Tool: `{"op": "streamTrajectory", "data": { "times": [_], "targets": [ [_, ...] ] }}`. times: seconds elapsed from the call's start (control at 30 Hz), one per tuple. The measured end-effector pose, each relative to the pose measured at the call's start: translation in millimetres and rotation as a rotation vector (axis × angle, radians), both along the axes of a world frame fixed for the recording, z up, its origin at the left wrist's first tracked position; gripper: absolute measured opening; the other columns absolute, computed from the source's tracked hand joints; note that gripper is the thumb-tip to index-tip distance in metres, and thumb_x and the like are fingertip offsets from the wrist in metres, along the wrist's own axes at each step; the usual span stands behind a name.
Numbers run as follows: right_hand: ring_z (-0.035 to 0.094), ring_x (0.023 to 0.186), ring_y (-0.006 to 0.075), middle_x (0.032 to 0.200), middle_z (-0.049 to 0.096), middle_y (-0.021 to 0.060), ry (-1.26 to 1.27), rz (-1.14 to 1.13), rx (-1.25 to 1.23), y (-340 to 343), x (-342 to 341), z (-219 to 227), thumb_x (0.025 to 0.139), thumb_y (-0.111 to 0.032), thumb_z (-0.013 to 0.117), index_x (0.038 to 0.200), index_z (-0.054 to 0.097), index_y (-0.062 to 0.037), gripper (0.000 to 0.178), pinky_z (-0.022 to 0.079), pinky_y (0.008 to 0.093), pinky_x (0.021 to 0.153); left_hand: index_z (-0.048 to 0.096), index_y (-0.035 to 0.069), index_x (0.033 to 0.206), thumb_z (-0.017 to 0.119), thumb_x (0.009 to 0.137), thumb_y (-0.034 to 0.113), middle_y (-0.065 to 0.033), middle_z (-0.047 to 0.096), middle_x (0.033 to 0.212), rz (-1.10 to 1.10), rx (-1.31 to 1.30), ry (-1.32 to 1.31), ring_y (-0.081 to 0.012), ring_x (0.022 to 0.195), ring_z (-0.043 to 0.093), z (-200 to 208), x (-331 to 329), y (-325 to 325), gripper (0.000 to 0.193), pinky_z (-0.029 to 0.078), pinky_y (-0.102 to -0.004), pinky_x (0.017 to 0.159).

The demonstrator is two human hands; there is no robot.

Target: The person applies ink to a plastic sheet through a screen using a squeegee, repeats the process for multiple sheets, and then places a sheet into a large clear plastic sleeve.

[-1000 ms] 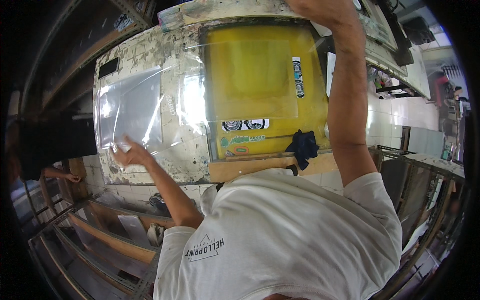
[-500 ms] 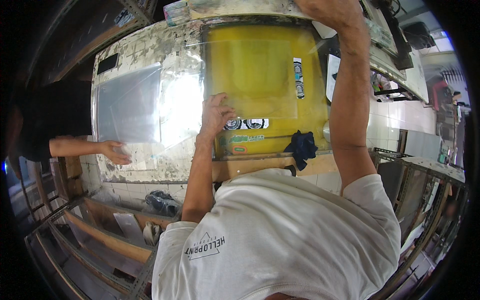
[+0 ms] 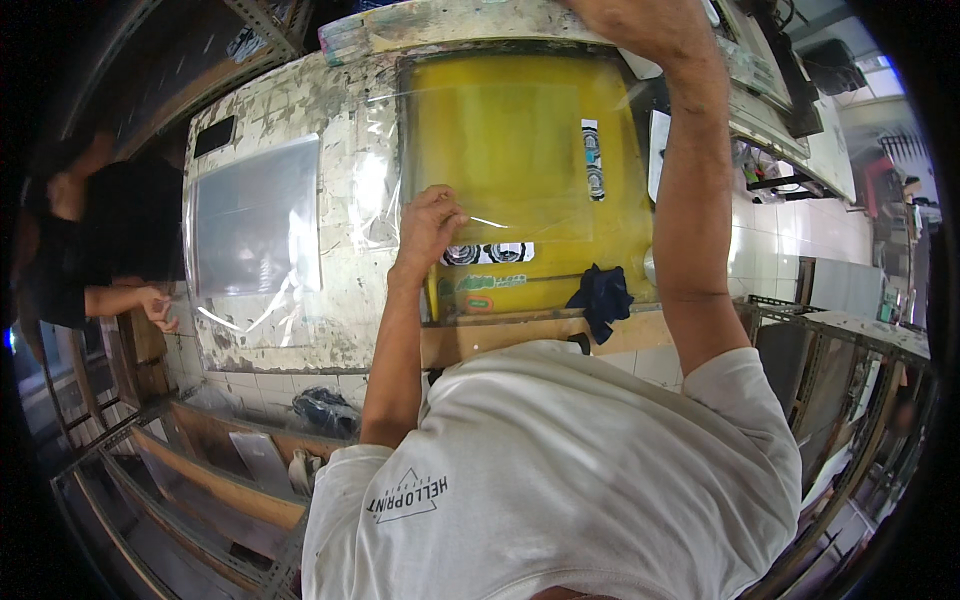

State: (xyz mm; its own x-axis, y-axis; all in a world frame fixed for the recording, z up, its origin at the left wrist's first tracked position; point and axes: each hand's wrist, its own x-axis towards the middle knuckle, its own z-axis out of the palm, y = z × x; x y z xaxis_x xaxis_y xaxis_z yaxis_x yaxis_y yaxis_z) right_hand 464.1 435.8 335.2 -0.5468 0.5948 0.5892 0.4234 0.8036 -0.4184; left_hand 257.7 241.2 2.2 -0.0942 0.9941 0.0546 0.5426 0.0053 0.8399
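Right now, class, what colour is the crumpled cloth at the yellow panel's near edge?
The crumpled cloth is dark blue, seen in the head view.

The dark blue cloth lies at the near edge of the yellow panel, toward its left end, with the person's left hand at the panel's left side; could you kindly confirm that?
Not quite: the head view shows the cloth toward the right end of the yellow panel's near edge. The left hand is indeed at the panel's left side.
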Motion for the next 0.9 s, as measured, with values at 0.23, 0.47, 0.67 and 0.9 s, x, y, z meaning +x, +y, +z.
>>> {"op": "streamTrajectory", "data": {
  "times": [0.23, 0.47, 0.67, 0.9],
  "targets": [
    [0.068, 0.070, 0.0224, 0.080, 0.074, 0.0117, -0.035, -0.037, 0.115, -0.9, 0.0, 0.4, 0.080, -0.027, 0.081, 0.091, 0.077, -0.0029, 0.027, 0.055, 0.0332, 0.068, 0.077, 0.009, 0.105, 0.084, 0.075, 0.022, -0.0133, 0.054, 0.146, -0.079, 0.062, 0.336, -0.0355, 0.138, 0.045, 13.7, 1.0, -6.5, 0.033, 0.038, -0.0498, 0.111],
    [0.068, 0.070, 0.0222, 0.080, 0.074, 0.0118, -0.039, -0.050, 0.035, -3.0, -0.9, 2.7, 0.080, -0.027, 0.081, 0.091, 0.077, -0.0026, 0.027, 0.055, 0.0333, 0.068, 0.063, 0.015, 0.137, 0.079, 0.081, 0.036, -0.0136, 0.041, 0.157, -0.044, 0.019, 0.571, -0.0426, 0.145, 0.033, -7.9, 11.0, -7.7, 0.061, 0.029, -0.0568, 0.115],
    [0.068, 0.069, 0.0218, 0.079, 0.074, 0.0116, -0.033, -0.044, 0.027, -3.8, -1.0, 2.8, 0.081, -0.027, 0.081, 0.090, 0.077, -0.0021, 0.027, 0.054, 0.0331, 0.067, 0.065, 0.018, 0.135, 0.082, 0.077, 0.038, -0.0117, 0.041, 0.157, -0.020, -0.050, 0.591, -0.0380, 0.146, 0.032, -3.0, 21.6, -11.8, 0.064, 0.028, -0.0563, 0.113],
    [0.067, 0.068, 0.0209, 0.078, 0.073, 0.0109, -0.043, -0.044, -0.005, -5.0, -0.9, 5.9, 0.081, -0.026, 0.081, 0.089, 0.077, -0.0020, 0.026, 0.054, 0.0325, 0.066, 0.068, 0.017, 0.131, 0.084, 0.075, 0.040, -0.0102, 0.043, 0.156, -0.034, -0.046, 0.563, -0.0351, 0.144, 0.034, 2.7, 28.8, -16.2, 0.063, 0.029, -0.0556, 0.111]
  ]
}}
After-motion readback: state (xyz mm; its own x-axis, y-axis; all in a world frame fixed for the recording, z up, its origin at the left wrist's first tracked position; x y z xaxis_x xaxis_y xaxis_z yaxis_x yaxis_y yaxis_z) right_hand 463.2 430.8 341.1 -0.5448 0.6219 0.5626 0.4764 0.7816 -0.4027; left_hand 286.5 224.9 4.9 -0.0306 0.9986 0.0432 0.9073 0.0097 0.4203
